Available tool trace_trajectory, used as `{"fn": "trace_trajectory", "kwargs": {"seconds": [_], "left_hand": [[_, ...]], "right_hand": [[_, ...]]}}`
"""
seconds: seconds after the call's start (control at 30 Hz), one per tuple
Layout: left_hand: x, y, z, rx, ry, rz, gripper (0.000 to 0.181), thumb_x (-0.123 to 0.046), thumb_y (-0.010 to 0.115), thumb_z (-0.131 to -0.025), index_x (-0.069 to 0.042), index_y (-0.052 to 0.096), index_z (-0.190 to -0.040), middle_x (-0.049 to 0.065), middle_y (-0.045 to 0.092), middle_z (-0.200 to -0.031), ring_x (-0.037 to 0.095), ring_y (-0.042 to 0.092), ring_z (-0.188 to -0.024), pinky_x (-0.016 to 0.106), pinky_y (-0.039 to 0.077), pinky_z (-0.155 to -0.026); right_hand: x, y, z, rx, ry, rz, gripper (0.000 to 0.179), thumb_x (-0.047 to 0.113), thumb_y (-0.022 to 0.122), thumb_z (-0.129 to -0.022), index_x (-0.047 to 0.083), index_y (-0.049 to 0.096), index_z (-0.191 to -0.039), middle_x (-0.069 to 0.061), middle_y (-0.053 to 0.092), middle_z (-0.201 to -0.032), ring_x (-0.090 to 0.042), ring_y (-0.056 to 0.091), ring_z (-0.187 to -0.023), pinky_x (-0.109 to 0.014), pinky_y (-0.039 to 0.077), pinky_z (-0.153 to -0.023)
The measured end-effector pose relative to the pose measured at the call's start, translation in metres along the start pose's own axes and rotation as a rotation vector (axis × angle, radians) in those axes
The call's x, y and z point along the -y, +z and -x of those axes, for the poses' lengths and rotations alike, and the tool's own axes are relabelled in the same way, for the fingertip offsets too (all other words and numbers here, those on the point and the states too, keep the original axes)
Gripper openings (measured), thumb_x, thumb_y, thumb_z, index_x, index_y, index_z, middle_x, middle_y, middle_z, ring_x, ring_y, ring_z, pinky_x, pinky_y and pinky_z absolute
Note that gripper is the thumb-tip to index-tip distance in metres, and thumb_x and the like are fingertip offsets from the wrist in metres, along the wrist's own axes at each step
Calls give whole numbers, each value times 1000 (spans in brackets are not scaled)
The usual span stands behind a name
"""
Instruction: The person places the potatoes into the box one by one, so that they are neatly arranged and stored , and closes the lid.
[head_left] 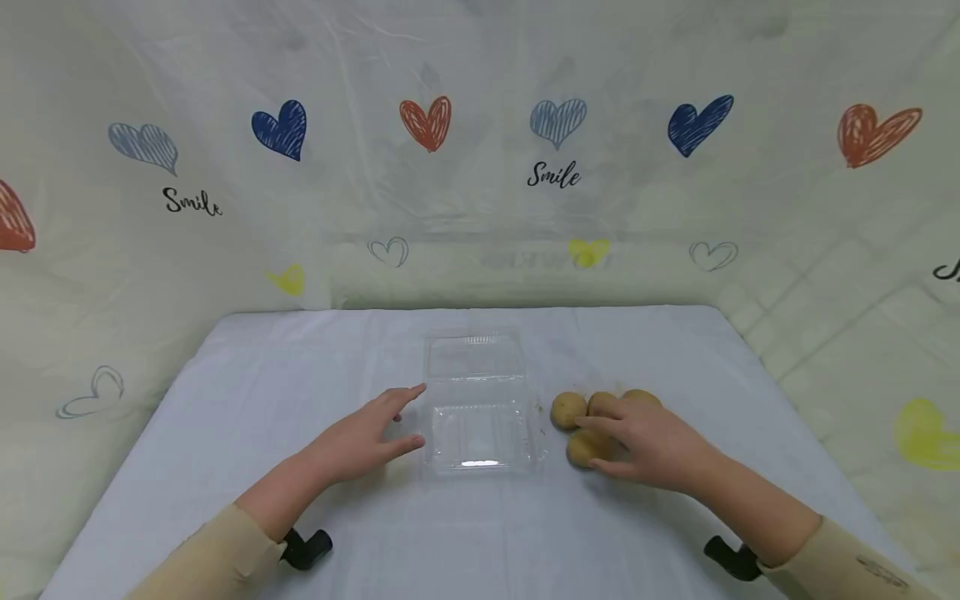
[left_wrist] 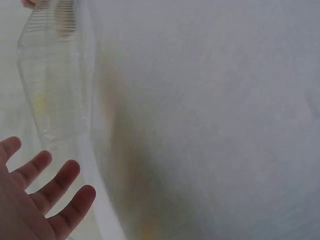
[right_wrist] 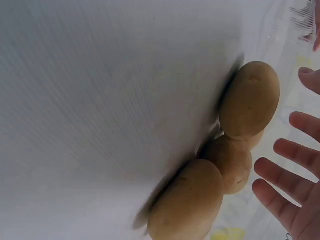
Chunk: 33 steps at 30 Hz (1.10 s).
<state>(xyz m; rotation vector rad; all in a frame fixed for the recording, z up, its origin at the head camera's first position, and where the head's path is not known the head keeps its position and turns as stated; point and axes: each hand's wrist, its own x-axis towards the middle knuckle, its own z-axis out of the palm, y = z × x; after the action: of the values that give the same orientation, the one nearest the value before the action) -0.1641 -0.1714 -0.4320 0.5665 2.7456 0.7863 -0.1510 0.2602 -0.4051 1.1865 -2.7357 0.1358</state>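
Note:
A clear plastic clamshell container (head_left: 480, 433) lies with its lid opened back on the white-covered table; I see nothing inside it. My left hand (head_left: 358, 442) hovers beside its left edge, thumb and fingers spread around nothing. In the left wrist view the same fingers (left_wrist: 57, 190) are apart, below the container's clear wall (left_wrist: 60, 95). To the right of the container sit several potatoes (head_left: 568, 411) in a cluster. Above them reaches my right hand (head_left: 652, 442), partly hiding some. The right wrist view shows its spread fingers apart from the potatoes (right_wrist: 250, 100), gripping none.
The white cloth (head_left: 480, 542) covers the table up to its back edge. Behind and at the sides hangs a pale sheet (head_left: 480, 192) printed with hearts and the word "Smile". Small crumbs lie on the cloth between container and potatoes.

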Motion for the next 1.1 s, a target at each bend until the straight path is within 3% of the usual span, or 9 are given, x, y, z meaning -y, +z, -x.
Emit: {"fn": "trace_trajectory", "kwargs": {"seconds": [0.27, 0.53, 1.1], "left_hand": [[2, 4, -7, 71, -31, 48, 81, -62, 62, -89, -48, 17, -155, -12, 43, -141, 6, 50, -101, 36, 44, -85], [0, 4, -11, 119, -46, 73, 89, -61, 66, -88, -40, 15, -158, -7, 45, -137, 11, 50, -93, 34, 41, -80], [3, 7, -11, 141, -41, 68, 91, -62, 66, -87, -40, 15, -158, -11, 45, -134, 11, 48, -96, 35, 41, -82]], "right_hand": [[5, 4, -6, 101, 34, -12, 46, 40, 80, -81, 19, 71, -121, 5, 66, -117, -13, 60, -104, -33, 54, -81], [6, 12, -11, 189, 38, 4, 46, 37, 80, -82, 17, 71, -122, 3, 66, -117, -14, 62, -101, -32, 54, -80], [3, 10, -12, 196, 9, 44, 48, 36, 84, -78, 18, 72, -120, 3, 69, -111, -14, 64, -98, -32, 54, -77]]}}
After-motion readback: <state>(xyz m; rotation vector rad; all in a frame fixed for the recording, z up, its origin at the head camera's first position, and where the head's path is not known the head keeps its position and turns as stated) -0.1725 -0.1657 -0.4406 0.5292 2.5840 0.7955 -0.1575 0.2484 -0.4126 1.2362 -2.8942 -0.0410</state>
